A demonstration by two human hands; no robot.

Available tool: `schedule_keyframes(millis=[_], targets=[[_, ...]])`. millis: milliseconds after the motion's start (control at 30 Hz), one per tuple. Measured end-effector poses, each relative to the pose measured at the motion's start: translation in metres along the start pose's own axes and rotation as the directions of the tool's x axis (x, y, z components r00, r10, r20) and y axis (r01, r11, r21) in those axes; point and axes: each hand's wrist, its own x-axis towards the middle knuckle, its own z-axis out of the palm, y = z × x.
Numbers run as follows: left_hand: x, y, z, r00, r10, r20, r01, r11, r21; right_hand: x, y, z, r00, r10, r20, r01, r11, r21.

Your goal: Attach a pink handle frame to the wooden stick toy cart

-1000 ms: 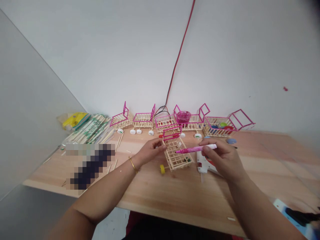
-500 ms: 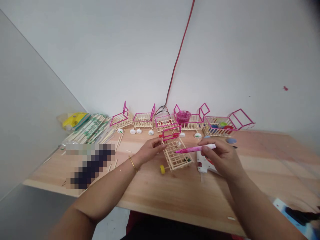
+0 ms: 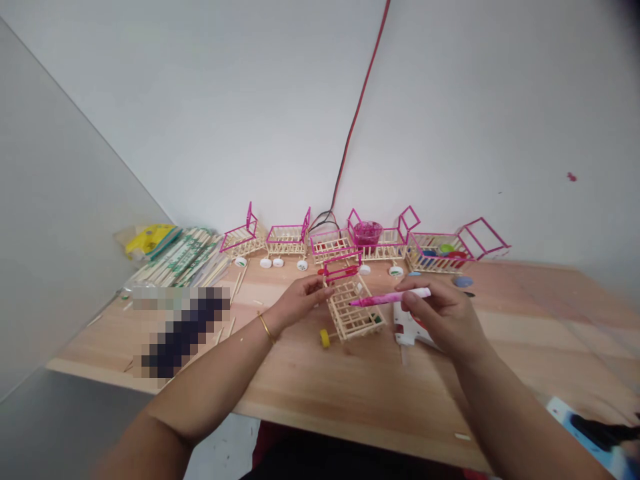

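Observation:
My left hand [image 3: 306, 300] grips the far left corner of a small cart [image 3: 353, 312] built of thin wooden sticks. The cart has a magenta handle frame, and a yellow wheel [image 3: 325, 339] shows at its near left. Between the thumb and fingers of my right hand [image 3: 443, 310] is a pink marker [image 3: 385, 298] with a white end. Its tip points left over the cart's stick lattice; whether it touches the sticks I cannot tell. A white glue gun [image 3: 410, 327] lies partly hidden behind my right hand.
Several similar carts with magenta rims, such as one stick cart [image 3: 287, 240], stand along the wall. A magenta-stained cup [image 3: 368, 235] is among them. Packs of sticks [image 3: 185, 260] and a yellow bag [image 3: 153, 240] lie at the left. A red and black cable [image 3: 350, 133] hangs down the wall.

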Motion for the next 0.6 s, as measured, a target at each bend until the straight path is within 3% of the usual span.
schedule_keyframes(millis=[333, 600], targets=[[0.004, -0.012, -0.007, 0.996, -0.005, -0.085, -0.005, 0.993, -0.119, -0.001, -0.001, 0.001, 1.0, 0.016, -0.01, -0.016, 0.999, 0.031], [0.006, -0.009, -0.009, 0.992, 0.048, -0.118, -0.068, 0.983, -0.169, 0.0, -0.002, 0.002, 0.999, 0.03, -0.037, -0.028, 0.999, 0.045]])
